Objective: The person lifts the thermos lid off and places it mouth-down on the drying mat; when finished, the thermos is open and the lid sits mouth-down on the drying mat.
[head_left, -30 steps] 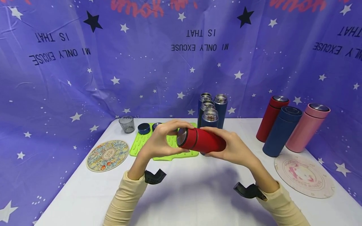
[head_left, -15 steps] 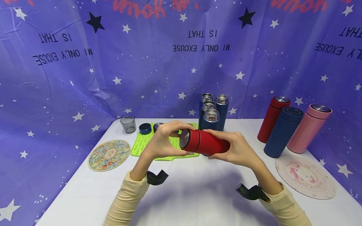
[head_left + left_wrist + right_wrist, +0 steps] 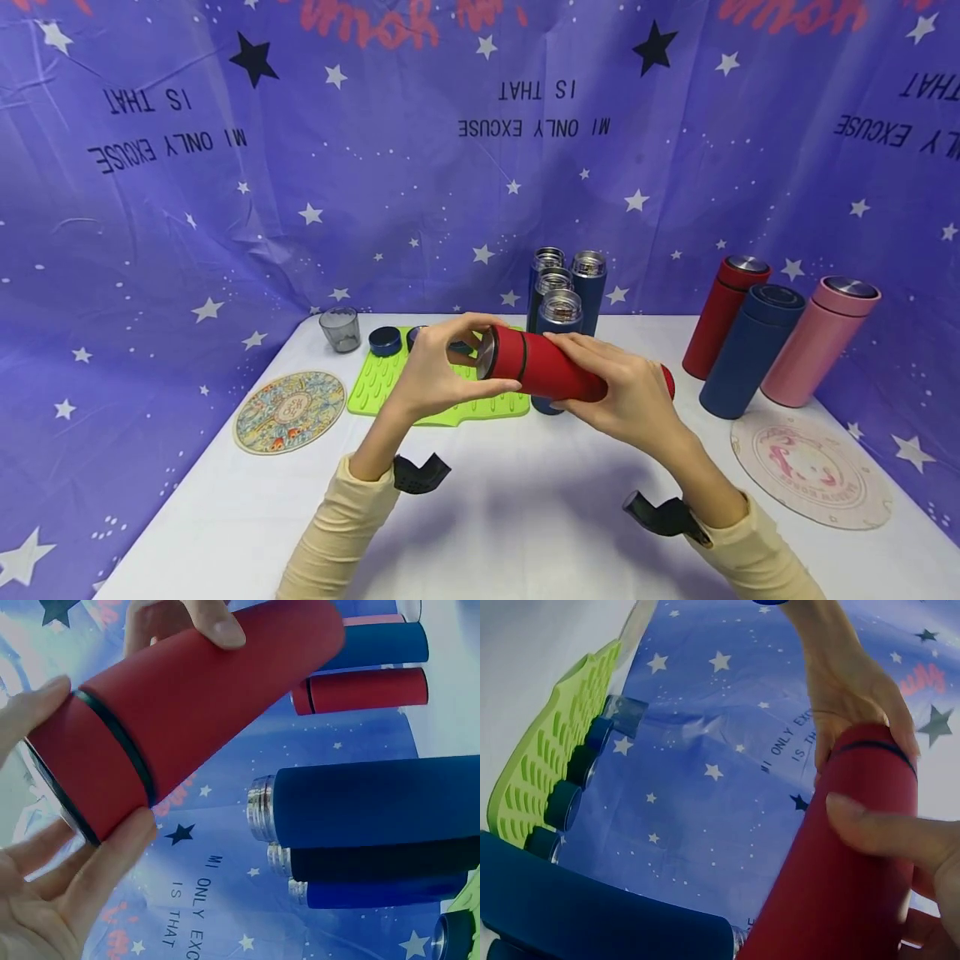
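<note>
A red thermos [image 3: 558,367], its lid on, is held over the table between both hands, lying nearly level with the steel-topped lid [image 3: 507,354] to the left. My left hand [image 3: 431,375] pinches that lid, thumb and fingers on opposite sides; the left wrist view shows fingertips [image 3: 139,829] beside the dark ring below the lid. My right hand [image 3: 633,400] grips the body, and the base pokes out beyond it. In the right wrist view the thumb [image 3: 877,829] lies across the red side. Behind stand several blue thermoses [image 3: 561,321] without lids.
Blue lids [image 3: 386,341] sit on a green mat [image 3: 375,387], with a grey glass [image 3: 341,330] at its left. A patterned round mat [image 3: 288,412] lies left, a pink one [image 3: 810,471] right. Lidded red [image 3: 720,325], blue [image 3: 750,354] and pink [image 3: 817,346] thermoses stand at the right.
The red thermos has swung so more of its length shows, its base now visible past the right hand. The right hand's hold now sits across its body; the left hand stays at the lid.
</note>
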`<state>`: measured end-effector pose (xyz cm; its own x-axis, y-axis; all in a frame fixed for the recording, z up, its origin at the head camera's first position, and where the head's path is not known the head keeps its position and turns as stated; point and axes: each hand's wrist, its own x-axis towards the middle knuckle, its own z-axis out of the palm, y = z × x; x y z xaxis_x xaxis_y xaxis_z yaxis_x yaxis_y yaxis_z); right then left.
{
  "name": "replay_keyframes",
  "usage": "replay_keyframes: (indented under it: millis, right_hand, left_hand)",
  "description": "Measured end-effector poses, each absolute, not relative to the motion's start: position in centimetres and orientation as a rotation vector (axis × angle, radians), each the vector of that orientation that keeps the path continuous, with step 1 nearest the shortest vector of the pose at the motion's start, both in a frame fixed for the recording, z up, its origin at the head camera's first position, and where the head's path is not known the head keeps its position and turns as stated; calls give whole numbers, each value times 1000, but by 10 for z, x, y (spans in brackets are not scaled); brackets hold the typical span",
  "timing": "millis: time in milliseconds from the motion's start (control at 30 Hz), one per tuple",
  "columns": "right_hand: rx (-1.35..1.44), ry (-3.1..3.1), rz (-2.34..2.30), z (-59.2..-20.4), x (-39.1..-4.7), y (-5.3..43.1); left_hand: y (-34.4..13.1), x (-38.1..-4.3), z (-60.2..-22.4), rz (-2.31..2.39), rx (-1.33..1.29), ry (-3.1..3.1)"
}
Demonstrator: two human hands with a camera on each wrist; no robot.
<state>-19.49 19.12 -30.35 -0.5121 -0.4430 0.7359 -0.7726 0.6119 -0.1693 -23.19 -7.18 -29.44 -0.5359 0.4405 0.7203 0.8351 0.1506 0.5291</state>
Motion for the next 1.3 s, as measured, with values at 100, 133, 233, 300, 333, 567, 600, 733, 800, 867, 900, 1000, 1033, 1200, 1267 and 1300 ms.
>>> replay_keyframes:
  millis: [100, 133, 233, 300, 333, 567, 600, 733, 800, 867, 900, 1000, 1033, 1200, 1267, 1300]
  right_hand:
    - [929, -2157, 617, -304, -196, 190]
    - [927, -2162, 614, -304, -196, 190]
    - [939, -2196, 620, -305, -198, 191]
    - [946, -2228, 620, -305, -199, 192]
    - [950, -2245, 624, -305, -199, 193]
    - [942, -2315, 666, -304, -199, 198]
    - [942, -2313, 667, -304, -199, 198]
    - [945, -2279, 653, -305, -200, 197]
    - [940, -2259, 634, -306, -201, 196]
    - [927, -2248, 612, -306, -201, 196]
    - [922, -2245, 604, -306, -201, 196]
    - [923, -2256, 599, -306, -201, 196]
    - [926, -2266, 602, -306, -201, 197]
    - [945, -2337, 676, -304, -202, 200]
    - [947, -2356, 704, -303, -201, 201]
    - [948, -2361, 712, -303, -201, 202]
  left_hand:
    - [-72, -232, -294, -1399, -1151, -2118]
    - [-72, -233, -294, -1403, -1150, -2138]
    - [-73, -234, -293, -1383, -1227, -2158]
    - [-74, -235, -292, -1327, -1317, -2150]
    - [-74, -235, -292, -1295, -1366, -2138]
    - [-74, -222, -275, -1201, -1526, -2014]
    - [-74, -219, -273, -1206, -1521, -2005]
    - [-72, -212, -268, -1262, -1436, -2007]
    - [-71, -211, -269, -1313, -1362, -2038]
    - [-69, -210, -269, -1355, -1297, -2081]
    - [-69, -210, -269, -1371, -1276, -2103]
    - [-69, -210, -269, -1363, -1293, -2141]
    - [-69, -211, -269, -1347, -1324, -2139]
    - [-72, -214, -269, -1212, -1494, -2080]
    - [-73, -216, -270, -1186, -1530, -2057]
    - [-73, -218, -272, -1185, -1538, -2047]
